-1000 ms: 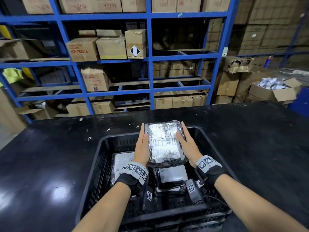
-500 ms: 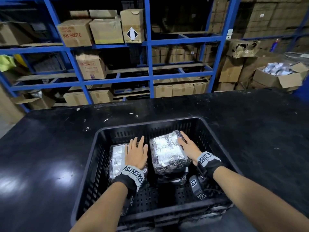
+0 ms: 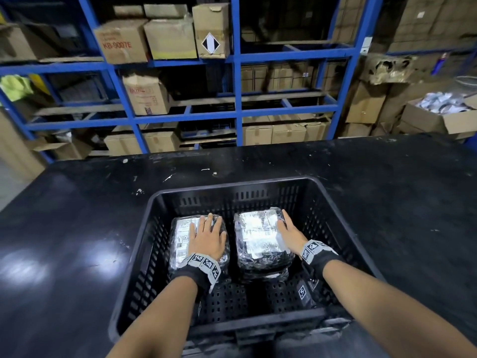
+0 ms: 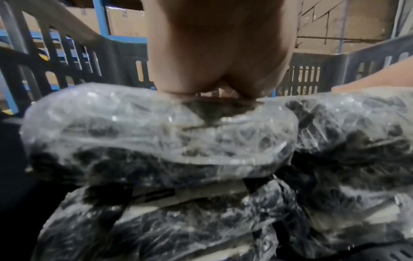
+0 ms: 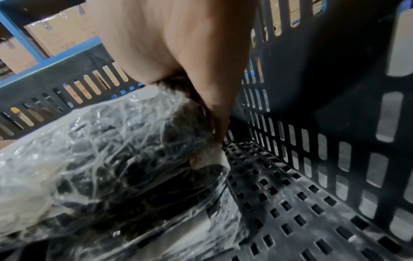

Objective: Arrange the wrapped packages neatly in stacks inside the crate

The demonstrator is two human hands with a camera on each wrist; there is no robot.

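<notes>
A black slotted crate [image 3: 232, 188] stands on the table with two stacks of clear-wrapped dark packages in it. My left hand [image 3: 207, 236] lies flat, fingers straight, on the top package of the left stack [image 3: 180, 239]. The left wrist view shows my palm [image 4: 219, 53] pressing that package [image 4: 156, 132] onto another one beneath [image 4: 167, 220]. My right hand [image 3: 289, 233] rests with straight fingers against the right edge of the right stack's top package [image 3: 258, 236]. In the right wrist view my hand [image 5: 190, 61] runs down that package's side [image 5: 100, 150], next to the crate wall [image 5: 335, 159].
The crate sits on a black table [image 3: 77, 228]. Bare perforated crate floor [image 3: 232, 301] shows in front of the stacks. Beyond the table stand blue shelves [image 3: 237, 112] with cardboard boxes, and an open carton [image 3: 438, 117] of white items at the far right.
The package that both hands held above the crate now lies on the right stack. My left hand has let go of it and moved onto the left stack.
</notes>
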